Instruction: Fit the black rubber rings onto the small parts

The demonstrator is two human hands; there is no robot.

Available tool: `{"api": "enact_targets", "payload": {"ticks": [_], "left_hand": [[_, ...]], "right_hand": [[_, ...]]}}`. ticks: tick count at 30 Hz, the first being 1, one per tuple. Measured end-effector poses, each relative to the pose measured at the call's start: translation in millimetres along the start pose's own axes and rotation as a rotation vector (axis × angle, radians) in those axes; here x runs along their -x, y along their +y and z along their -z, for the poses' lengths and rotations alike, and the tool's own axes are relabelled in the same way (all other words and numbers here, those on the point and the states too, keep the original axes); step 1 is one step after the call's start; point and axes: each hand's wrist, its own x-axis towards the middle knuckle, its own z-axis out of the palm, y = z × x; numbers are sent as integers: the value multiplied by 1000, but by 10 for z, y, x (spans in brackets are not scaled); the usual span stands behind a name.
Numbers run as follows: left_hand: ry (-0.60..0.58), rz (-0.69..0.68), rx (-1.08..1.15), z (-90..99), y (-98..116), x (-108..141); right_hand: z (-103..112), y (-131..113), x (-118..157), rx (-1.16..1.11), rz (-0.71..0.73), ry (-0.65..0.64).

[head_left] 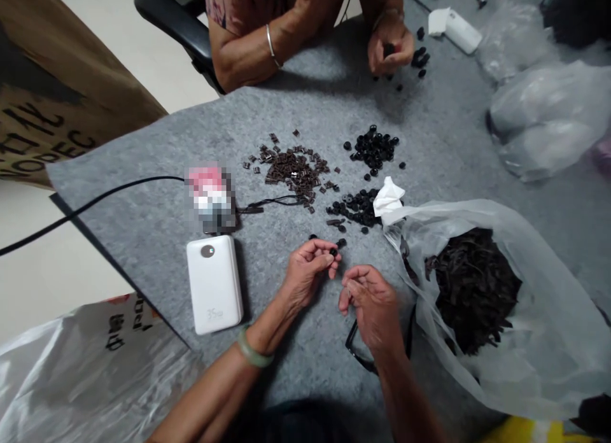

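Black ring (333, 251) — pinched by left hand (308, 275) fingers | right hand (373, 305) just beside — curled fingers, hold unclear

Left hand (308, 276): pinching a small black piece (333, 251), right of the white power bank (214, 284)
Right hand (372, 306): curling beside the left hand, farther right of the power bank
Brown clips (291, 172): lying heaped beyond the power bank
Plastic bag (525, 373): sitting far right of the power bank, holding dark strips (477, 290)
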Motion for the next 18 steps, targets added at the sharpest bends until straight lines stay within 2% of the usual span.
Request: {"api": "enact_targets", "payload": {"ticks": [5,10,14,18], "left_hand": [[-95,194,263,-57,37,-117],[-124,282,436,-50,99,-155],[-113,317,510,-66,161,-142],[-43,352,577,-95,208,-130]], "right_hand": [[3,-50,-29,-1,115,67],[-26,13,-45,-65,136,115],[-98,27,-87,-135,167,121],[-155,10,-136,-172,176,115]]}}
